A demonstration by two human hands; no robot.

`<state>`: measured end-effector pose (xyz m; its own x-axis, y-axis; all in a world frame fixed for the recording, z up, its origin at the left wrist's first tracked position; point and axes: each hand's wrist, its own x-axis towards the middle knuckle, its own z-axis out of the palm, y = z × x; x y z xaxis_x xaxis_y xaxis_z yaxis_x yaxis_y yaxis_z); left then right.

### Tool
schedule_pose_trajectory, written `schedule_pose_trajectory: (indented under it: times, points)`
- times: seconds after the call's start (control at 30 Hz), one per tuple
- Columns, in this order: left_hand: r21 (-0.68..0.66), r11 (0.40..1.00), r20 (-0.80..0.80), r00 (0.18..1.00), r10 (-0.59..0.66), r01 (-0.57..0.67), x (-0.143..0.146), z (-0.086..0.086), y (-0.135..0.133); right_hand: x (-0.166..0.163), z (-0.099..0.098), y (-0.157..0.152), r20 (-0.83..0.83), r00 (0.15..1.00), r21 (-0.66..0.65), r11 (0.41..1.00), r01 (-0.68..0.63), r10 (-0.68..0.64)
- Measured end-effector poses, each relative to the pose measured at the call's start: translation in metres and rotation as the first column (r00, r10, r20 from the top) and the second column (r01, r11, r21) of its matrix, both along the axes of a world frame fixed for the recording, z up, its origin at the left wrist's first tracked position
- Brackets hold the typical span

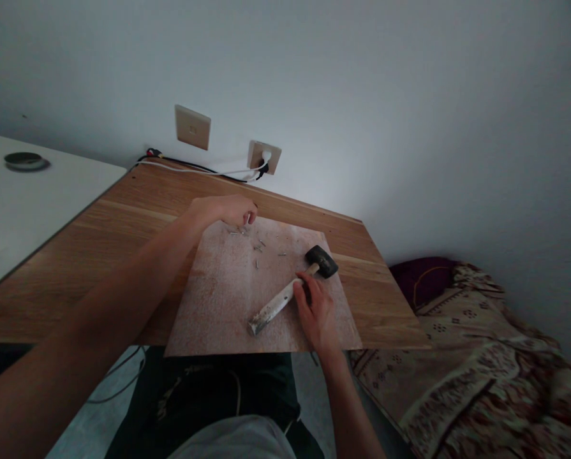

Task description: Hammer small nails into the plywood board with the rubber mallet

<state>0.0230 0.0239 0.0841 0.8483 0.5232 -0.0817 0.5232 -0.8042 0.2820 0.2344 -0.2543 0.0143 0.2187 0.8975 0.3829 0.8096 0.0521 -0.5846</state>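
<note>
Pink board [228,306] lies on the wooden table [122,223] in front of you. Your left hand [225,209] is at its far edge, fingers bunched and pointing down at the little nails [258,245]. You may be pinching one, but I cannot tell. Your right hand [316,309] lies flat on the board, fingertips touching the pale handle of the hammer [288,294], near its black head. I think a bump could push the hammer and scatter the nails. They look sharp, so they could prick you.
</note>
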Motion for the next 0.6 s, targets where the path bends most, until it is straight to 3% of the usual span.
schedule_pose_trajectory:
  times: [0.2, 0.33, 0.43, 0.5, 0.6]
  points:
    - [0.015, 1.000, 0.041, 0.999, 0.024, -0.024, 0.001, 0.002, 0.000, 0.001, -0.001, 0.000, -0.017, 1.000, -0.015, 1.000, 0.004, -0.004]
    - [0.038, 0.999, 0.166, 0.986, -0.009, 0.003, 0.006, 0.028, -0.018, 0.001, 0.001, -0.001, -0.047, 0.999, -0.030, 0.999, 0.010, -0.011]
    - [0.040, 0.998, 0.353, 0.933, -0.061, 0.051, 0.010, 0.062, -0.053, 0.000, 0.001, 0.000, -0.087, 0.996, -0.043, 0.999, 0.022, -0.026]
    - [0.078, 0.995, 0.397, 0.913, -0.095, 0.070, 0.013, 0.080, -0.087, -0.002, 0.002, 0.000, -0.104, 0.994, -0.041, 0.999, 0.033, -0.037]
    - [0.146, 0.988, 0.394, 0.913, -0.103, 0.048, 0.018, 0.084, -0.143, -0.003, 0.004, -0.001, -0.127, 0.990, -0.044, 0.997, 0.057, -0.063]
